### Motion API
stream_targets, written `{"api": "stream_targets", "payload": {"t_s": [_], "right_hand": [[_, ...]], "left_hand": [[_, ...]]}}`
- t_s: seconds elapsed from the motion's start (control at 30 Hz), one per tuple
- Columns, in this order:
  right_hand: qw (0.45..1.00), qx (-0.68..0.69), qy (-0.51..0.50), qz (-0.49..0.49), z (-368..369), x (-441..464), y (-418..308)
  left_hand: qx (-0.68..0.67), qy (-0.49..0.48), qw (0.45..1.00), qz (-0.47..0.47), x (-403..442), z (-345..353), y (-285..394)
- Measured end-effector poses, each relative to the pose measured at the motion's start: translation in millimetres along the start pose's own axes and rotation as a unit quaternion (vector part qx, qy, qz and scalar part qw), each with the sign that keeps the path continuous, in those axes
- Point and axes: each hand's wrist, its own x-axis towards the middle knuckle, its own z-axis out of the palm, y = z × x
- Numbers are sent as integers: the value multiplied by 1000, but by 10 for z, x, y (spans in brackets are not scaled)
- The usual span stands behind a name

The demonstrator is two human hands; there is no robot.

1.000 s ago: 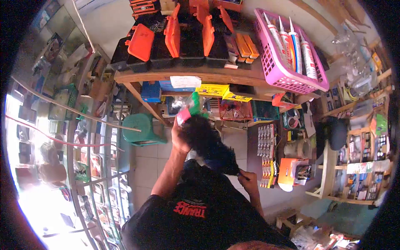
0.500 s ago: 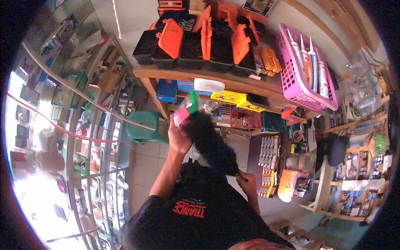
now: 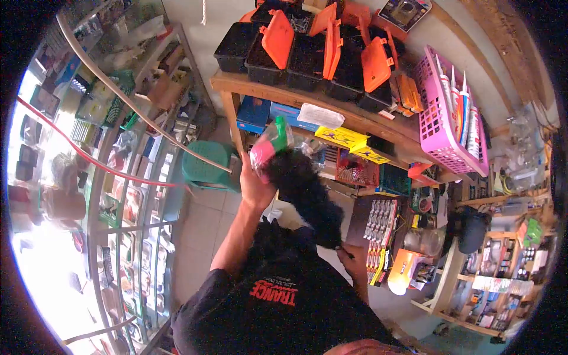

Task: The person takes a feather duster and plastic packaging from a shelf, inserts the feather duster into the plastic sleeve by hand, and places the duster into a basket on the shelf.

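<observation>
In my raised left hand [image 3: 255, 190] is a pink and green item [image 3: 267, 148] in clear plastic, its exact kind unclear. My fingers wrap round it from the left side. A black fluffy duster [image 3: 305, 192] slants from beside this item down to my right hand [image 3: 354, 263]. That hand is closed at the duster's lower end, lower and further right, in front of my dark shirt. The duster's upper end touches or overlaps the pink part. Its fluff hides some of the item, and the right fingers show only partly.
Ahead is a wooden shelf [image 3: 284, 94] with black bins [image 3: 266, 66] under orange lids and a pink basket [image 3: 452, 136] of sealant tubes. A green stool [image 3: 204, 163] stands left of my arm. Glass display shelves [image 3: 127, 228] line the left; stocked wooden shelves [image 3: 470, 305] fill the right.
My view has tilted, so the shelf and bins appear lower and further right. Both hands keep their grips, and the pink and green item shows more clearly.
</observation>
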Motion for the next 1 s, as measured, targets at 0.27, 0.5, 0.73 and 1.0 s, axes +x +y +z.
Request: {"api": "stream_targets", "payload": {"t_s": [0.27, 0.5, 0.73, 1.0], "right_hand": [[998, -40, -31, -35, -66, -36, 91], [996, 21, 79, 45, -88, -32, -26], [995, 5, 104, 6, -137, -24, 44], [993, 44, 92, 57, -192, 73, 331]], "left_hand": [[-79, -75, 992, -62, 159, -264, -54], [-18, 35, 998, -41, 253, -5, -172], [-144, -180, 970, -73, 284, 18, -218], [-129, 52, 989, -54, 390, -27, -373]]}}
